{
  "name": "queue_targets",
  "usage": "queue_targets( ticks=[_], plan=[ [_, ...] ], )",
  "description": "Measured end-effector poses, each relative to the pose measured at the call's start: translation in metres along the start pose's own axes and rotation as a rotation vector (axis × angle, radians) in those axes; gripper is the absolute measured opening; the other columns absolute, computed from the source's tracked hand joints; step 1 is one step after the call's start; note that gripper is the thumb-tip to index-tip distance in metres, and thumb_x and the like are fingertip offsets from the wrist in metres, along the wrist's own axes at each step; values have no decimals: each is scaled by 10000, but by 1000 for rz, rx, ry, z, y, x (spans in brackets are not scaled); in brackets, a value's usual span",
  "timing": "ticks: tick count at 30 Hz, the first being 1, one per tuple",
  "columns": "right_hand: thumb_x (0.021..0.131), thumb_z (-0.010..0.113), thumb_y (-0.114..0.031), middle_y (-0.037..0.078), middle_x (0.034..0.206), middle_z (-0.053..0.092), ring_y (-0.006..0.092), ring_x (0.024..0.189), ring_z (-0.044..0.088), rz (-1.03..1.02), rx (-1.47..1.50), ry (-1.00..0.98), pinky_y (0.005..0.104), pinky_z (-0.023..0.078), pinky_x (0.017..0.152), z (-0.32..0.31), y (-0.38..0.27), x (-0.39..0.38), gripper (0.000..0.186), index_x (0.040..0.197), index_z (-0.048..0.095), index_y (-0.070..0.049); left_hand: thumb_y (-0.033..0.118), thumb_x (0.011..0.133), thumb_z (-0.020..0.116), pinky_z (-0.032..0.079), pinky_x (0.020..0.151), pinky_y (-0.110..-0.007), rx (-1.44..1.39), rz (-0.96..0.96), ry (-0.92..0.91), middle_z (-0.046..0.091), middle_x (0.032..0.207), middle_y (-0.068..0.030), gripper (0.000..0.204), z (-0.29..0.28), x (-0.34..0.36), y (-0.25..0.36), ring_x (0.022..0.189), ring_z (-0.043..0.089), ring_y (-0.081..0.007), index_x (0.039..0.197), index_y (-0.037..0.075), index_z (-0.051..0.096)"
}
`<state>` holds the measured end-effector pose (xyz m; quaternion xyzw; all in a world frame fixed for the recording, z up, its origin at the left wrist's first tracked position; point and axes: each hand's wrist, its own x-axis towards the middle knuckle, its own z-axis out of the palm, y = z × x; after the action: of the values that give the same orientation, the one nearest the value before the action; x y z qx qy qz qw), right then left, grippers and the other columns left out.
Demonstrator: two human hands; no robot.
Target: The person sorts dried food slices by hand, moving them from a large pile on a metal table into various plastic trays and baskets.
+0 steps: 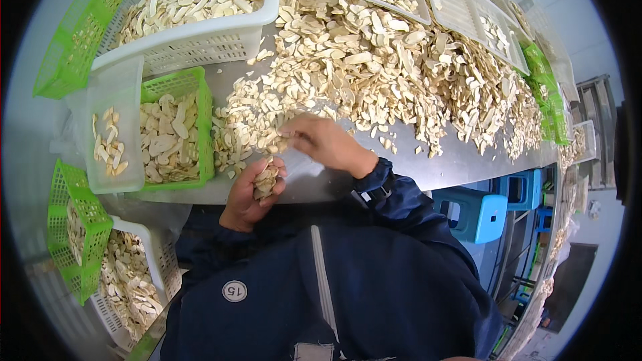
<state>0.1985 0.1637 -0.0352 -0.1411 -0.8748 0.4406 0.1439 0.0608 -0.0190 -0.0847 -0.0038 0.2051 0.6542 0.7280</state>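
Observation:
My left hand [249,194] is closed around a small handful of dried mushroom slices [266,182], just off the near edge of the metal table [428,167]. To the right and slightly farther, my right hand [331,146] hovers over the near part of a wide heap of mushroom slices [374,60]. Its fingers are curled together, slightly blurred, and whatever is between them is too small to make out. Left of my hands stands a green basket [206,127] of larger slices, with a translucent tray [115,177] resting against its left side and several slices on it.
A large white basket [187,43] full of slices stands at the back left, beside an upright green basket [73,43]. Shallow white trays [455,7] lie on the heap. Lower left are another green basket [70,241] and a white crate [157,254]. Blue stools [478,214] stand right.

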Motion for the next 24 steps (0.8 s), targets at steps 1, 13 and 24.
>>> queue_targets(
  ticks=[1, 13, 24],
  plan=[
    [883, 659, -156, 125, 954, 675, 361, 872, 662, 28, -124, 148, 410, 539, 758, -6, 4, -1, 166, 1041, 694, -116, 293, 1023, 479, 383, 395, -207, -2, -2, -2, 610, 978, -118, 322, 3, 0, 0, 719, 603, -178, 1125, -1, 564],
    [870, 650, -213, 101, 966, 669, 320, 922, 644, 174, -604, 318, 420, 540, 775, -14, 22, -9, 178, 1004, 660, -95, 250, 994, 502, 374, 388, -209, 113, 29, 14, 610, 965, -118, 290, 8, 0, 1, 708, 603, -181, 1126, -1, 556],
    [851, 715, -283, 118, 943, 665, 333, 896, 649, 226, -610, 215, 430, 527, 757, -28, 13, -8, 239, 992, 651, -101, 281, 1027, 471, 374, 401, -206, 74, 4, -74, 579, 969, -102, 238, 1, -4, -2, 708, 573, -151, 1047, 53, 536]
  ],
)
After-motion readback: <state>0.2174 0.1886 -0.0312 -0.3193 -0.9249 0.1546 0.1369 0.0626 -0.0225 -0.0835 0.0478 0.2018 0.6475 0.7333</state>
